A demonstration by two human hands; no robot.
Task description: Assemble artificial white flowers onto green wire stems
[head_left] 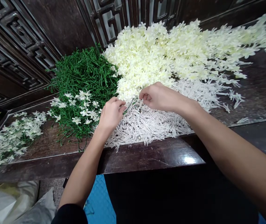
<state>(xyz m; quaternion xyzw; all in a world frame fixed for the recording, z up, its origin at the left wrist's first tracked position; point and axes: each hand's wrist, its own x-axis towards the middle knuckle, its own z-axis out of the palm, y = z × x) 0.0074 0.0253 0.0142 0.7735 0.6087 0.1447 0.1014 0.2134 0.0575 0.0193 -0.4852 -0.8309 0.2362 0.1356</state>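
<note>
My left hand is closed in a pinch on a thin green artificial stem, which slants up toward my right hand. The right fingers are curled together beside the stem's far end; what they grip is too small to make out. Under both hands spreads a heap of thin white plastic stamen pieces. Behind them rises a large pile of pale cream artificial petals. Left of my left hand lies a mound of green plastic stems, with several white-flowered sprigs on top.
A bunch of white-flowered sprigs lies at the bench's left end. The dark wooden bench has a raised front edge, and a carved lattice back stands behind. White sacks and a blue stool-like surface are below.
</note>
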